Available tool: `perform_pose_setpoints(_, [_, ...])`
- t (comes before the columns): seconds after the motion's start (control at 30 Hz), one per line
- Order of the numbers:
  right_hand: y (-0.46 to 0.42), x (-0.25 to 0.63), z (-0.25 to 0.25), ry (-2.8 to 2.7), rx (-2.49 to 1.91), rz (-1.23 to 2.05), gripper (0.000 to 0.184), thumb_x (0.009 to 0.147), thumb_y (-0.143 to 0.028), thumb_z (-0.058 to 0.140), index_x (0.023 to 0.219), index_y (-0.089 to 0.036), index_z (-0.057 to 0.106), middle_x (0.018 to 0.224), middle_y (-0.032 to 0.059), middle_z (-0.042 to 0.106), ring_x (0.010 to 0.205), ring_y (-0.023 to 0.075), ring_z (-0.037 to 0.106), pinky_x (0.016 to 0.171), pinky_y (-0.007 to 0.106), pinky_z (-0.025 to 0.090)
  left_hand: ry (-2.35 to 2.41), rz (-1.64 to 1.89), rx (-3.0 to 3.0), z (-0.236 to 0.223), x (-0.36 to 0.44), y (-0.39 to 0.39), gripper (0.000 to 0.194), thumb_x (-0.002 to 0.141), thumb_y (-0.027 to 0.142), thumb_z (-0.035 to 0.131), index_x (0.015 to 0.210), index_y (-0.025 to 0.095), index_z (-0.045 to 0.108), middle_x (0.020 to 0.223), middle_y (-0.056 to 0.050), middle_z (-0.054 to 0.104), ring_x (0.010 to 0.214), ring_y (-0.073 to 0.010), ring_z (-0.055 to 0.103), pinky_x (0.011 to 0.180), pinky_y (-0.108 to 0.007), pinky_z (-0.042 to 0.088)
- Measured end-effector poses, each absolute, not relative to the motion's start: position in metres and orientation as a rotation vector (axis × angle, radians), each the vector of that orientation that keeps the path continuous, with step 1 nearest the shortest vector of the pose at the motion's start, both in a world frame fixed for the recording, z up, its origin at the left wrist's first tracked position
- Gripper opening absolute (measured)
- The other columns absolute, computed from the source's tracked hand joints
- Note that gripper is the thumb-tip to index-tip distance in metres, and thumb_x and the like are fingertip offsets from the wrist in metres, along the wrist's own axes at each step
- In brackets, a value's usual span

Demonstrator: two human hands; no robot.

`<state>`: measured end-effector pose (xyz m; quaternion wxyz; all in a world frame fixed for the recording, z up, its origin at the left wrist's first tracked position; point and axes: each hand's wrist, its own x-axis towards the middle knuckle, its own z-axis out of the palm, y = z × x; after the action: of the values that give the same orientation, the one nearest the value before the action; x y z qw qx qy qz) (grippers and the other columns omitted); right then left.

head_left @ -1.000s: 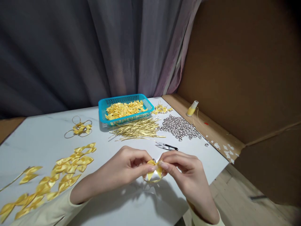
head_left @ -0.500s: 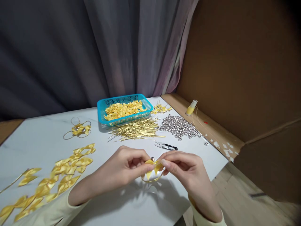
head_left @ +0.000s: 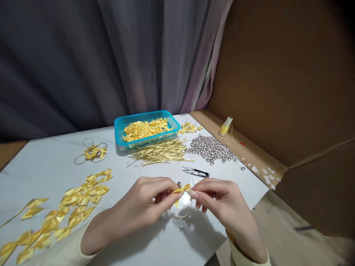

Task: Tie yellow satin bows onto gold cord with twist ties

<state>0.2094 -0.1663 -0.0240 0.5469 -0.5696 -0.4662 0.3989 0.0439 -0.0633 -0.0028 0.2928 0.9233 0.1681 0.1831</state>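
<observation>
My left hand (head_left: pixel 156 195) pinches a yellow ribbon bow (head_left: pixel 181 189) between thumb and fingers over the near part of the table. A silver bead (head_left: pixel 179 184) sits at the bow's upper edge, and a thin gold cord loop (head_left: pixel 181 217) hangs below it. My right hand (head_left: pixel 219 197) is closed in a pinch against the bow's right end. A fine, pale line (head_left: pixel 193 181) shows above its fingertips, too thin to name. Black-handled thread snips (head_left: pixel 196 172) lie just beyond my hands.
A blue basket (head_left: pixel 118 129) holds yellow bows. Nearby lie gold cords (head_left: pixel 161 152), silver beads (head_left: pixel 212 147) and a finished-looking bow cluster (head_left: pixel 94 152). Loose bows (head_left: pixel 80 216) line the left. A thread spool (head_left: pixel 225 126) stands by the cardboard wall (head_left: pixel 291 92).
The bow has turned in my left fingers and now looks narrower and tilted up at its right end. The cord loop hangs slightly lower. My right hand has shifted slightly right.
</observation>
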Motion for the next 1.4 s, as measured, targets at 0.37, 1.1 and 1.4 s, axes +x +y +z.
perform_pose_setpoints(0.37, [-0.159,0.210,-0.029,-0.985,-1.246,1.235,0.022,0.067,-0.035,0.071,0.067,-0.013,0.068,0.055,-0.0002,0.057,0.044,0.0074,0.049,0.042,0.020,0.038,0.409,0.480,2.508,-0.003,0.045,-0.063,0.017,0.086,0.020,0.050,0.075,0.014,0.061,0.057,0.003,0.051,0.049,-0.0071,0.043,0.047,-0.019,0.033])
perform_pose_setpoints(1.1, [-0.163,0.218,-0.023,-1.225,-1.312,0.769,0.009,0.075,-0.025,0.065,0.072,-0.019,0.070,0.075,0.0045,0.065,0.071,0.0147,0.059,0.055,0.024,0.048,0.389,0.411,2.483,-0.001,0.046,-0.061,0.019,0.086,0.021,0.049,0.071,0.016,0.058,0.055,0.004,0.050,0.048,-0.0068,0.043,0.046,-0.018,0.032])
perform_pose_setpoints(1.4, [-0.157,0.214,-0.024,-1.244,-1.253,0.800,0.008,0.070,-0.020,0.070,0.076,-0.023,0.074,0.082,0.0047,0.067,0.076,0.0174,0.063,0.064,0.028,0.051,0.425,0.339,2.407,0.000,0.044,-0.062,0.020,0.086,0.024,0.049,0.072,0.015,0.060,0.054,0.003,0.054,0.048,-0.0066,0.045,0.047,-0.017,0.032])
